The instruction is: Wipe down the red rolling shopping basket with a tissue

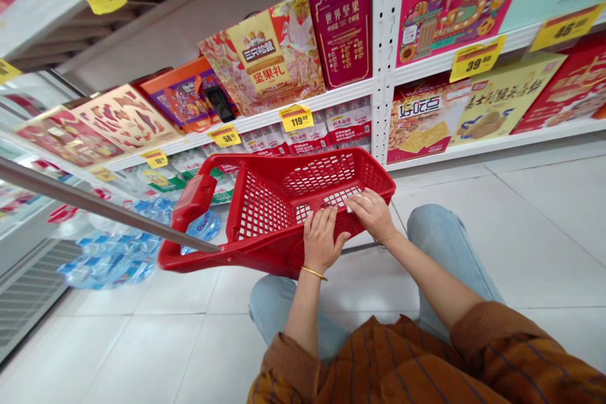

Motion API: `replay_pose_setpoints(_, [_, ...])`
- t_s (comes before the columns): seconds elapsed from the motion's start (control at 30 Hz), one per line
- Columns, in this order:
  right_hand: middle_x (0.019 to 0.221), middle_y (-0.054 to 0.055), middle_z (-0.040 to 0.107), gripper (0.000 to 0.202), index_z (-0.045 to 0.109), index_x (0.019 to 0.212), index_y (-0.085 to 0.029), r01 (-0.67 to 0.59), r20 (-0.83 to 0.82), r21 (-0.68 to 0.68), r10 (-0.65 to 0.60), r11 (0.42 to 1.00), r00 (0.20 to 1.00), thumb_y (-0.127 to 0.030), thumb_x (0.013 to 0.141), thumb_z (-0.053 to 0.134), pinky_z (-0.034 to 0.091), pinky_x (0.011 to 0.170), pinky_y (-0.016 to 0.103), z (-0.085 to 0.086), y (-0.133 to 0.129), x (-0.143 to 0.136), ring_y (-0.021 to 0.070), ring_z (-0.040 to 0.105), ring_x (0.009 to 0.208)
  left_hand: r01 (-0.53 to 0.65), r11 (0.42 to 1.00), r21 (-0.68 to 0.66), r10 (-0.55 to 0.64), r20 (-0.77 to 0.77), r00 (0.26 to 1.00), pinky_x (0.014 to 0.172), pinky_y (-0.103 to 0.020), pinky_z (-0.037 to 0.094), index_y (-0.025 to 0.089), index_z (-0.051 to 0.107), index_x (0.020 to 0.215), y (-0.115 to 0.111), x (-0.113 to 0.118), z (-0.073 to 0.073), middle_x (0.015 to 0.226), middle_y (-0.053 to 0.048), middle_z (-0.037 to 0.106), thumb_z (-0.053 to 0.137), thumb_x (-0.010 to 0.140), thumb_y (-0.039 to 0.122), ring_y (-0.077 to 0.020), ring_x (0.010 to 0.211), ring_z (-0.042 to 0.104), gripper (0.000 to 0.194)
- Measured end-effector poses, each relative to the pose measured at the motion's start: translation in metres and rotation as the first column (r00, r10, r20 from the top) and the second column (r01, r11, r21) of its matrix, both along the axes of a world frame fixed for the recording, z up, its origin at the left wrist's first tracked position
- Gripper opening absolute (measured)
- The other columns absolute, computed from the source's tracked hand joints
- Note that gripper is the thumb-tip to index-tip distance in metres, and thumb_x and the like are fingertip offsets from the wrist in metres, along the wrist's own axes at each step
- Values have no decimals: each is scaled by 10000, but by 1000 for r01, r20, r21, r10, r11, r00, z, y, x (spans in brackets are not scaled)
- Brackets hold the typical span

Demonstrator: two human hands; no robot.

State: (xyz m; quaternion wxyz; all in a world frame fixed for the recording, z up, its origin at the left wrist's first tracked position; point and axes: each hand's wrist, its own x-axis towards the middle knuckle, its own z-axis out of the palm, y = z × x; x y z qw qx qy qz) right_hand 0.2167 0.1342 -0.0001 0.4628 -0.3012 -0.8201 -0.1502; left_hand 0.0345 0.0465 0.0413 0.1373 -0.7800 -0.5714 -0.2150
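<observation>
A red plastic shopping basket [265, 202] stands tilted on the tiled floor in front of my knees, its open mesh inside empty. My left hand [320, 238] rests flat on the basket's near wall, fingers spread, a gold bangle on the wrist. My right hand [374, 213] grips the near rim, with something small and white under its fingers that I cannot make out. The basket's red handle [189, 202] sticks out to the left, and a grey metal pull bar [95, 202] runs from it toward the left edge.
Store shelves [331, 96] ahead hold gift boxes [265, 53] with yellow price tags, and shrink-wrapped bottled water [307, 136] below. Blue water bottle packs [113, 252] lie on the floor at left beside a white cabinet with a grille [28, 290]. White floor tiles [521, 221] extend right.
</observation>
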Motion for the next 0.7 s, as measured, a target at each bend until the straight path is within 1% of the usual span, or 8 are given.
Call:
replay_pose_setpoints(0.1, [1084, 74, 694, 297, 634, 1197, -215, 17, 2, -30, -17, 999, 1000, -162, 950, 478, 423, 1034, 423, -4, 6, 11, 196, 564, 1037, 1, 1000, -26, -1, -12, 1000, 1160, -406, 193, 159, 454, 1403, 1, -4, -1, 1363, -79, 576, 280, 965, 543, -226, 1281, 471, 608])
replay_pose_setpoints(0.2, [1106, 84, 686, 294, 631, 1199, -211, 31, 16, -81, -30, 996, 999, -176, 954, 473, 455, 939, 394, -4, 9, 18, 204, 561, 1010, 2, 999, -46, -3, -27, 1000, 1169, -416, 188, 165, 453, 1405, 1, -7, 0, 1369, -86, 570, 302, 954, 561, -232, 1291, 468, 619])
replay_pose_setpoints(0.3, [1079, 87, 686, 270, 643, 1167, -199, 61, 27, -137, -58, 989, 998, -195, 958, 472, 451, 858, 370, 1, 5, 15, 209, 559, 965, -26, 998, -52, 25, -26, 999, 1187, -445, 153, 163, 478, 1385, 0, -5, 4, 1353, -96, 583, 316, 949, 572, -241, 1288, 475, 619])
replay_pose_setpoints(0.4, [1064, 90, 687, 256, 651, 1146, -187, 93, 27, -172, -90, 981, 996, -211, 959, 478, 438, 862, 371, 7, -3, 6, 216, 553, 959, -136, 990, -27, 135, -29, 990, 1192, -517, 105, 146, 485, 1378, 0, 7, 8, 1372, -121, 564, 330, 950, 564, -277, 1326, 439, 619])
replay_pose_setpoints(0.47, [1084, 98, 686, 264, 648, 1157, -181, 105, 21, -169, -103, 980, 994, -212, 956, 481, 438, 876, 380, 9, -9, 1, 224, 550, 973, -171, 985, -8, 170, -42, 985, 1190, -532, 114, 128, 448, 1405, 2, 20, 8, 1418, -133, 518, 327, 952, 563, -291, 1370, 387, 640])
replay_pose_setpoints(0.53, [1141, 112, 677, 284, 638, 1187, -172, 107, 22, -149, -105, 983, 994, -215, 953, 482, 442, 888, 392, 8, -12, -3, 235, 550, 997, -132, 991, -13, 131, -63, 989, 1190, -498, 166, 101, 405, 1429, 5, 33, 6, 1453, -143, 477, 325, 952, 564, -283, 1387, 365, 670])
replay_pose_setpoints(0.6, [1230, 129, 646, 315, 617, 1230, -169, 100, 26, -130, -97, 986, 995, -228, 950, 487, 450, 893, 401, 5, -12, -5, 241, 558, 1024, -100, 995, -21, 98, -66, 993, 1180, -475, 222, 68, 393, 1429, 9, 43, 2, 1446, -163, 478, 331, 947, 570, -285, 1372, 386, 699])
replay_pose_setpoints(0.7, [1310, 130, 606, 347, 591, 1275, -174, 76, 44, -86, -72, 993, 996, -229, 949, 487, 465, 898, 400, -2, -10, -6, 240, 573, 1058, -121, 993, -4, 121, -44, 992, 1158, -483, 270, 37, 401, 1415, 11, 47, -5, 1414, -195, 500, 347, 939, 576, -310, 1345, 412, 721])
